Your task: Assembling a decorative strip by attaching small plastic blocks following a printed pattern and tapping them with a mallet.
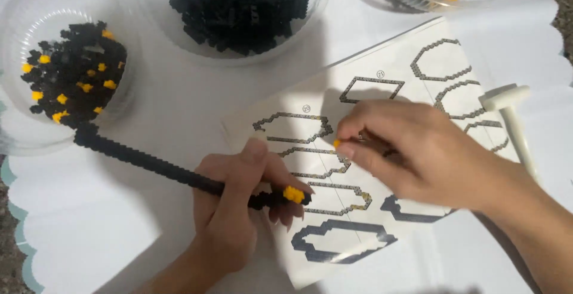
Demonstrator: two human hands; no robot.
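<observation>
1. Head view, hands: the left hand [230, 210] is wrapped around the near end of a long black rod built of tiny plastic bricks [149, 162]. The thumb presses on top, which steadies the rod for work at its tip. A small yellow brick [293, 194] sits on that tip, at about 3 o'clock from the left hand.
2. The right hand [412, 151] is pinched narrow, thumb and forefinger closed on a tiny yellow piece [337, 143], held just above the rod's tip at roughly 1 o'clock from it.
3. The rod slants away toward 10 o'clock, its far end near a clear plastic bowl of black and yellow bricks [71, 73].
4. Under both hands lies a white printed instruction sheet with outline diagrams [358, 210], flat and within easy sight.
5. At 12 o'clock stands a clear bowl of black bricks [239, 7]; at 3 o'clock a small white plastic hammer-shaped tool [513, 121] lies unused on the white scalloped table cover [89, 234].
</observation>
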